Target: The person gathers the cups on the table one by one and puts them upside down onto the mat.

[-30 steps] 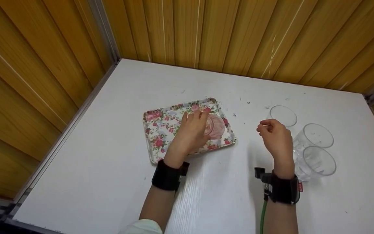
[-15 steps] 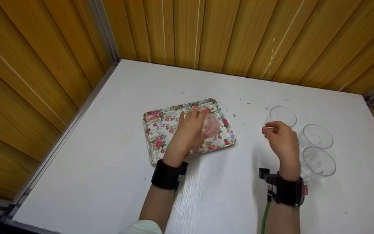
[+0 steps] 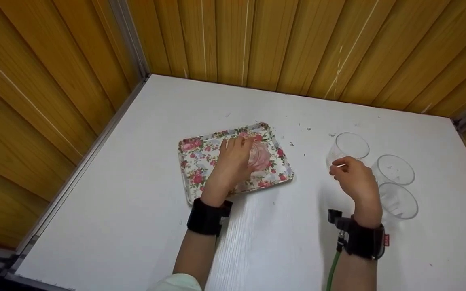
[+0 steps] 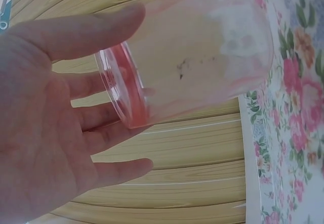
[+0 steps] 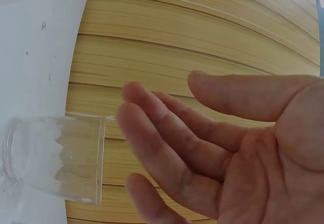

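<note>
In the head view, my left hand [image 3: 231, 162] is over a floral tray [image 3: 199, 159] patterned with pink roses. It holds a clear, pink-looking drinking glass [image 3: 260, 157] above the tray's right half. In the left wrist view, thumb and fingers pinch the glass [image 4: 197, 57] round its thick, reddish end; the other end faces the tray, and whether it touches cannot be told. My right hand [image 3: 355, 180] hovers by three clear glasses, its fingers loosely curled with nothing in them. Nearest its fingertips stands the back glass [image 3: 348, 147].
Two more clear glasses stand at the right, one behind [image 3: 395, 169] and one in front [image 3: 399, 202]. Small dark specks dot the white table [image 3: 281, 230]. Wood-patterned panels [image 3: 233, 40] enclose the back and left. A green cable [image 3: 332, 268] trails from the right wrist strap.
The left hand and its glass have shifted slightly left over the tray. My right hand has moved right and a little nearer to me. The three glasses and the tray stay put.
</note>
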The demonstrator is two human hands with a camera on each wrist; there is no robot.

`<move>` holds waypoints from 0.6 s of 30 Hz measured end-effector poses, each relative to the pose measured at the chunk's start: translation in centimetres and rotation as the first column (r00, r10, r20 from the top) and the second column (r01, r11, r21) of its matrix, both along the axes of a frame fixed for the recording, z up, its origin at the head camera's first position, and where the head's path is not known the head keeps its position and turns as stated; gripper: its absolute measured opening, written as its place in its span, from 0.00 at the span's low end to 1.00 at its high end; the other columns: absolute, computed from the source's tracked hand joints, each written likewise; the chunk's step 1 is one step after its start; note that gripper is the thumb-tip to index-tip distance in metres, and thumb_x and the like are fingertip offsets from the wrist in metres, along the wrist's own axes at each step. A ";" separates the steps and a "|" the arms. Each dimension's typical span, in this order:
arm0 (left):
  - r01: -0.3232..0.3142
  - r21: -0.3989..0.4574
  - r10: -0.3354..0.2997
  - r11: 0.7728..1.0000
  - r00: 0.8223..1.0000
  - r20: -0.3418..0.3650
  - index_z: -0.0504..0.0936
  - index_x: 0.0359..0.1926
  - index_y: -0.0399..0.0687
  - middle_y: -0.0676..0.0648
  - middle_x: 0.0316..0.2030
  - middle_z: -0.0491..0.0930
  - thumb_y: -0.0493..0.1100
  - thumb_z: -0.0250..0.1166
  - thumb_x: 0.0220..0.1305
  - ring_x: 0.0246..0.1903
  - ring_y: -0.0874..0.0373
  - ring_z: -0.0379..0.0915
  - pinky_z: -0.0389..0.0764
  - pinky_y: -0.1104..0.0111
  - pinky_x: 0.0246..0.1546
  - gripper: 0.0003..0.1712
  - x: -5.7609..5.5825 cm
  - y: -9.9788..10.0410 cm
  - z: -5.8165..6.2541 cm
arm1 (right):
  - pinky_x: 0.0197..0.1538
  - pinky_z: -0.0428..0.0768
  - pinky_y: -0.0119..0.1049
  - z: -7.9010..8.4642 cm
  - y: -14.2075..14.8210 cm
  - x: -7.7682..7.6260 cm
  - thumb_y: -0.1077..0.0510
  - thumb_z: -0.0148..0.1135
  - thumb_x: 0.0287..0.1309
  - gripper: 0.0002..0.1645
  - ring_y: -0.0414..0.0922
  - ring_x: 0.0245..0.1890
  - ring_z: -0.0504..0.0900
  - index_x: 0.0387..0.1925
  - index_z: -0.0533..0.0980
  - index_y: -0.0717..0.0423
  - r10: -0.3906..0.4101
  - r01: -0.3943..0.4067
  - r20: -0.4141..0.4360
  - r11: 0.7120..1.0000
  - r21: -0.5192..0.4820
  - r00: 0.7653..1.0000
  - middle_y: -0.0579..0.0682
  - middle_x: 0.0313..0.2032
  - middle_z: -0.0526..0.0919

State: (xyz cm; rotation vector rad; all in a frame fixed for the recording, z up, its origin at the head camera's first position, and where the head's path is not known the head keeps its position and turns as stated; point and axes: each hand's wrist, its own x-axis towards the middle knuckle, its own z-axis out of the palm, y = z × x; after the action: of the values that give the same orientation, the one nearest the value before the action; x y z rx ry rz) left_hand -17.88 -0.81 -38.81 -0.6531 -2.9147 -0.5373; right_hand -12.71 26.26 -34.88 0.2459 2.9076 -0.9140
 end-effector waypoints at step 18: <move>-0.049 0.043 0.047 0.998 0.998 0.043 0.57 0.65 0.45 0.36 0.58 0.65 0.45 0.66 0.52 0.59 0.41 0.61 0.52 0.46 0.63 0.42 -0.5 -1.5 0.1 | 0.28 0.69 0.34 0.1 1.1 0.5 0.55 0.44 0.63 0.21 0.53 0.37 0.78 0.49 0.70 0.67 -0.005 -0.001 0.078 0.997 0.074 0.997 0.61 0.41 0.81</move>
State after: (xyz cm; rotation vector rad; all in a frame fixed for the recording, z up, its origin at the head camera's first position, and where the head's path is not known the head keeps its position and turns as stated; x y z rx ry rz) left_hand -18.37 -2.31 -38.71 -0.5716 -2.9397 -0.6152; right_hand -12.23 27.40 -34.80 0.2827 2.8727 -0.7791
